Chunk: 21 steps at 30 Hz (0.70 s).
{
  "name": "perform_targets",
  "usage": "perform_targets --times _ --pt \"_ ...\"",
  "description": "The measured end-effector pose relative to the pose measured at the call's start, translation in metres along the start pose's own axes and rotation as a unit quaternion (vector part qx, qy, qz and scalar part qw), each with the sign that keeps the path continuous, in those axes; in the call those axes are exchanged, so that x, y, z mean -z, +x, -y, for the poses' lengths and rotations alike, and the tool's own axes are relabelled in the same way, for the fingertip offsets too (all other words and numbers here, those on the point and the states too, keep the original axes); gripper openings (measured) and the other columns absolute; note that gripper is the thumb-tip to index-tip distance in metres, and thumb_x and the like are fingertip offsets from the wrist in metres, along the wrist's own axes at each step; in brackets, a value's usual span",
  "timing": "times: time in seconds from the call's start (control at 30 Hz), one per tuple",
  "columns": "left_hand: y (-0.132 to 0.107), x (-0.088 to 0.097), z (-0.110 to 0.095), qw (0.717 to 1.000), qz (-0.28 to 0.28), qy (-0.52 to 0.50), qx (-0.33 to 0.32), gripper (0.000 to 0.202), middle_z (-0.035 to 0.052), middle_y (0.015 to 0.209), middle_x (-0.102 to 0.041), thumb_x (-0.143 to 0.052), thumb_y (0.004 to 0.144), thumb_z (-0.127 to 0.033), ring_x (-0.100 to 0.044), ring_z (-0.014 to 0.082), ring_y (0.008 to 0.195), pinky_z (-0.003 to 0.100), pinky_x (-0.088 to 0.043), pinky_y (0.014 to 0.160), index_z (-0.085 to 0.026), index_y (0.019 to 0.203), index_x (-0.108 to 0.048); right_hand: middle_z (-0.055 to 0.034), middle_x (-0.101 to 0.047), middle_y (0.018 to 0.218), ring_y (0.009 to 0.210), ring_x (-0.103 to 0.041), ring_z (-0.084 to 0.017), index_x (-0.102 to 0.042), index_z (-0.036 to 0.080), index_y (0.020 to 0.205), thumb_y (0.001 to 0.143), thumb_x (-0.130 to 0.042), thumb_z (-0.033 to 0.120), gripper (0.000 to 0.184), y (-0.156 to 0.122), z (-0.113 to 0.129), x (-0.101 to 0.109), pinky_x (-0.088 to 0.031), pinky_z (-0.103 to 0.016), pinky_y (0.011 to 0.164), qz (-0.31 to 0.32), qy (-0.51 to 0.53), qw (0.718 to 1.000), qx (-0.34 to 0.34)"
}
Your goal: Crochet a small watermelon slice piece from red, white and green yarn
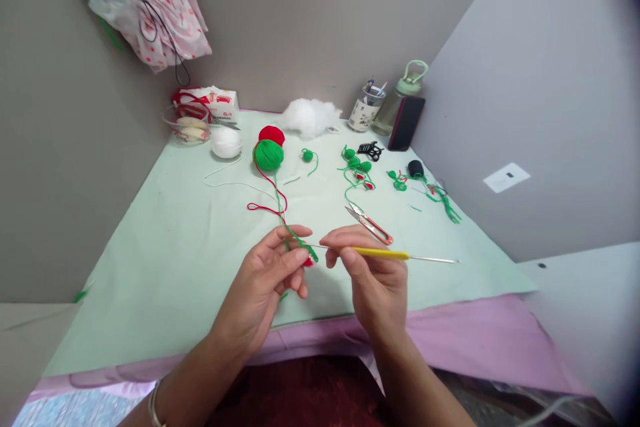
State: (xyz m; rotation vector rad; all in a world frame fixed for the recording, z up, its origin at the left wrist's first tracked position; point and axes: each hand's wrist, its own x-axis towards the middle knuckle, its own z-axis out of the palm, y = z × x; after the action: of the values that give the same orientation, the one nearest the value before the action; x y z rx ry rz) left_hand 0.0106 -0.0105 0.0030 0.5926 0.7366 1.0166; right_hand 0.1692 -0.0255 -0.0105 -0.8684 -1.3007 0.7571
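My left hand (274,267) pinches a small crocheted piece (311,257), red and white with a green edge. Green yarn runs over the fingers of that hand. In my right hand (373,273) is a crochet hook (383,253) with a yellow handle, its thin metal tip reaching left to the green edge of the piece. Whether the tip passes through a stitch is too small to tell. Strands lead back to a green yarn ball (269,155), a red yarn ball (272,136) behind it, and a white yarn ball (226,143).
Orange-handled thread snips (370,224) lie just beyond my right hand. Small green and red crocheted pieces (357,165) and a black spool (415,169) are farther right. White stuffing (311,117), a pen cup (367,109), a bottle (397,107) and a phone (407,123) stand at the back.
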Motion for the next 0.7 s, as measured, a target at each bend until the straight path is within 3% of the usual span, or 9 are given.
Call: perform_targets --times 0.13,0.7 --pt "-0.001 0.0021 0.0012 1.0 0.001 -0.001 0.002 0.016 -0.0057 0.066 -0.055 -0.086 0.083 -0.026 -0.049 0.0042 0.052 0.017 -0.049 0.053 -0.016 0.091 -0.076 -0.0026 -0.074 0.093 0.072 -0.065 -0.013 -0.082 0.027 0.102 0.101 -0.066 0.023 0.017 -0.0009 -0.0008 0.0023 -0.056 -0.029 0.065 -0.005 0.019 1.0 -0.016" --pt "-0.0019 0.0028 0.0014 1.0 -0.008 0.004 -0.01 0.02 -0.0052 0.071 -0.057 -0.084 0.087 -0.034 -0.05 0.0033 0.052 0.017 -0.051 0.052 -0.016 0.089 -0.075 -0.0017 -0.073 0.091 0.076 -0.065 -0.014 -0.081 0.028 0.104 0.102 -0.064 0.018 0.019 -0.0029 0.003 0.0039 -0.055 -0.03 0.068 0.002 0.016 1.0 0.004"
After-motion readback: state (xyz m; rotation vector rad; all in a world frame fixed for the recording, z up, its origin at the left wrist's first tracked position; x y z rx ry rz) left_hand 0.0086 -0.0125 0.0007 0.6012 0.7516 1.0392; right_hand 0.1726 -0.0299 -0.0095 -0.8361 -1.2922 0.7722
